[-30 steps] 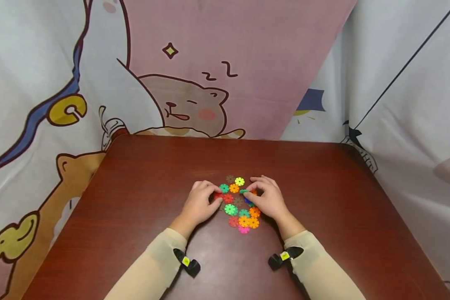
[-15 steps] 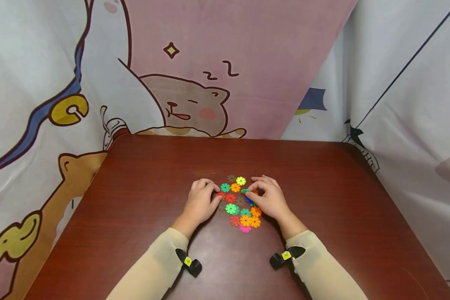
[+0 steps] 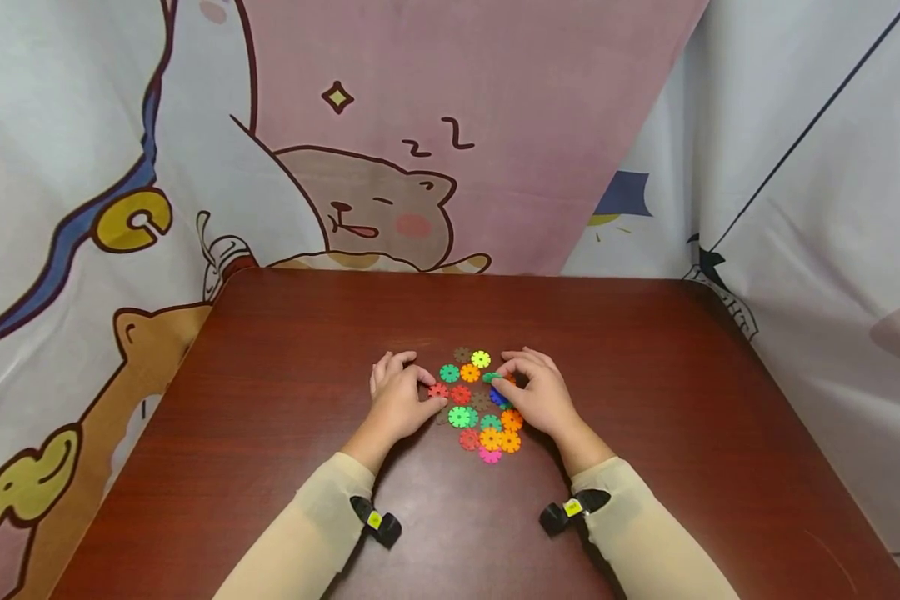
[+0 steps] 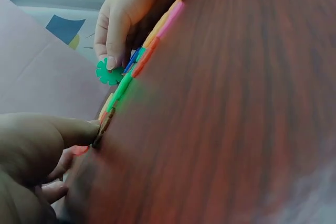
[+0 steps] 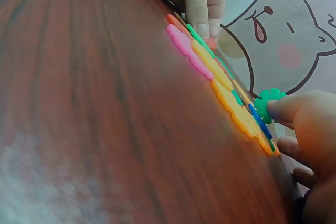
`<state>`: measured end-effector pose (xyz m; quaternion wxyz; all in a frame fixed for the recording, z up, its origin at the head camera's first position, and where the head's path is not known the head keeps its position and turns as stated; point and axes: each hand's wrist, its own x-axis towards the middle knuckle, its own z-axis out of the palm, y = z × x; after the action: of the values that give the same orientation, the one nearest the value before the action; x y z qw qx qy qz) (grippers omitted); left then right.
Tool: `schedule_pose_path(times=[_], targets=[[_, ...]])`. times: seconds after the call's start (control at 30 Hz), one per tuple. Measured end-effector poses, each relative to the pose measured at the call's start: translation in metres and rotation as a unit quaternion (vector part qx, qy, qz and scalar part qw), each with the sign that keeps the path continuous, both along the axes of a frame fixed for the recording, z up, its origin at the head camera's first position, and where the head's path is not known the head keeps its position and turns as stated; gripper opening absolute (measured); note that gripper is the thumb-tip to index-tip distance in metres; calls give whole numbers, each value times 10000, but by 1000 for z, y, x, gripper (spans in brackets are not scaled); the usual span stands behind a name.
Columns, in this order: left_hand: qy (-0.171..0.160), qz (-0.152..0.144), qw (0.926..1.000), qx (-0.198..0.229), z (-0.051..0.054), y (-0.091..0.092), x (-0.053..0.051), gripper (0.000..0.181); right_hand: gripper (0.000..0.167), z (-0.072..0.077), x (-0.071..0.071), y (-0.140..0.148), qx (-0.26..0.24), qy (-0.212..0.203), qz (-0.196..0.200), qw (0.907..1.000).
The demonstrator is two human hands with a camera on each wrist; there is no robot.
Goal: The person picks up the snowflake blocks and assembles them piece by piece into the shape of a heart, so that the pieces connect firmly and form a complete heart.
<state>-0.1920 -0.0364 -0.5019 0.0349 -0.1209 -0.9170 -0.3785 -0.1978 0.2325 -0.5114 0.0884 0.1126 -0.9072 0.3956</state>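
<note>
In the head view, several coloured notched plastic discs (image 3: 461, 394) lie in a loose cluster mid-table, some overlapping. My right hand (image 3: 542, 398) pinches a green notched disc (image 5: 270, 103) between thumb and forefinger. That disc stands tilted above the others, close to a blue disc (image 5: 259, 120) beneath the hand. My left hand (image 3: 399, 398) rests at the cluster's left side, thumb and forefinger apart at the edges of a flat red disc (image 3: 438, 391). In the left wrist view its thumb reaches a brown disc (image 4: 103, 130), and the red disc is mostly hidden.
The brown wooden table (image 3: 307, 325) stretches around the cluster. Behind it hangs a printed cloth (image 3: 540, 125) with cartoon animals. A black camera (image 3: 375, 522) is strapped to the left wrist, and another camera (image 3: 570, 510) to the right wrist.
The left hand's fingers have spread, and its thumb and forefinger have parted, so more of the red disc shows. The right hand keeps its pinch on the green disc, almost still.
</note>
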Motion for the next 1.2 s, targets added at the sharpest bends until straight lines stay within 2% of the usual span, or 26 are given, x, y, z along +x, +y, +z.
schedule_pose_path(times=[0.1, 0.23, 0.33, 0.4, 0.5, 0.57, 0.67, 0.77, 0.83, 1.0, 1.13, 1.2], targets=[[165, 206, 9996, 139, -5, 0, -1, 27, 8, 1, 0, -2, -70, -9, -4, 10000], [727, 328, 9967, 147, -14, 1, -2, 24, 8, 2, 0, -4, -210, 141, -59, 9997], [1108, 140, 9931, 370, -18, 1, -3, 22, 8, 2, 2, -5, -329, 356, -187, 9986], [1196, -143, 9904, 682, -19, 1, -3, 23, 9, 2, 4, -8, -444, 510, -243, 9974], [1168, -646, 9860, 996, -20, 0, -1, 24, 11, 1, 8, -12, -683, 737, -127, 9949], [1037, -871, 9850, 1074, -19, 0, -1, 18, 13, -1, 10, -16, -824, 889, 91, 9926], [797, -945, 9869, 1040, -16, 1, 0, 5, 15, -4, 11, -22, -929, 1047, 429, 9892], [605, -1029, 9882, 962, -13, 1, 0, 6, 17, -4, 12, -25, -974, 1092, 548, 9877], [563, -1165, 9872, 935, -10, 2, 0, 8, 16, -4, 12, -25, -1009, 1071, 548, 9876], [501, -1573, 9800, 1114, -8, 3, 0, 23, 12, -2, 12, -23, -1116, 914, 580, 9878], [485, -1732, 9788, 978, -10, 3, 1, 11, 11, -3, 14, -23, -1123, 877, 635, 9877], [479, -1787, 9788, 879, -11, 2, 2, 11, 11, -3, 14, -24, -1167, 930, 697, 9863]])
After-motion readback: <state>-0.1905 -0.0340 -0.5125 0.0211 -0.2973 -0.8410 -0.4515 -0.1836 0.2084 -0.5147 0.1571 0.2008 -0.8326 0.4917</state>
